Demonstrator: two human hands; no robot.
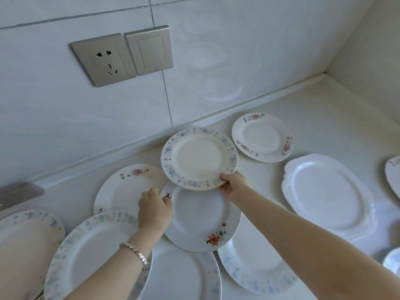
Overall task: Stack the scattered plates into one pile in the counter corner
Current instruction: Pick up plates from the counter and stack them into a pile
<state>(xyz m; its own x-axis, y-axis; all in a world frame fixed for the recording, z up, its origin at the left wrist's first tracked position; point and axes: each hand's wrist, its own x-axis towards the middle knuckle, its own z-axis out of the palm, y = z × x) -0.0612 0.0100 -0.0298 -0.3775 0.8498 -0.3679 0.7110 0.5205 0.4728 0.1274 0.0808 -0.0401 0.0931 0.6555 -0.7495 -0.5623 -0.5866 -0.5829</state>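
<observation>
- Your right hand (232,184) pinches the near rim of a blue-flecked plate (199,158), thumb on top, and holds it lifted at centre frame, above the far edge of a white plate with orange flowers (201,217).
- Your left hand (154,207), a bracelet (135,253) on its wrist, is closed on the left rim of that orange-flower plate; the fingertips are hidden under the rim, so how firm the grip is cannot be told.
- Progress, as judged: early. No pile stands in the bench corner (324,75) at upper right of frame; the bench (324,118) there is bare.
- Plates lying singly or only overlapping:
- a pink-flower plate (127,187) left of centre, partly under the orange-flower one;
- a small plate with red and blue sprigs (262,137) right of centre, nearest the corner;
- an oval white platter (326,192) at right;
- a pale blue-rimmed plate (93,254) at lower left, under your left forearm;
- a blue-speckled plate (255,263) under your right forearm;
- another plate (181,276) at bottom centre.
- More rims are cut off by the left, right and lower-right edges of frame; count uncertain.
- Left to do, as judged: nearly all of it. The two plates in your hands look like the start of a stack, still well apart from the corner.
</observation>
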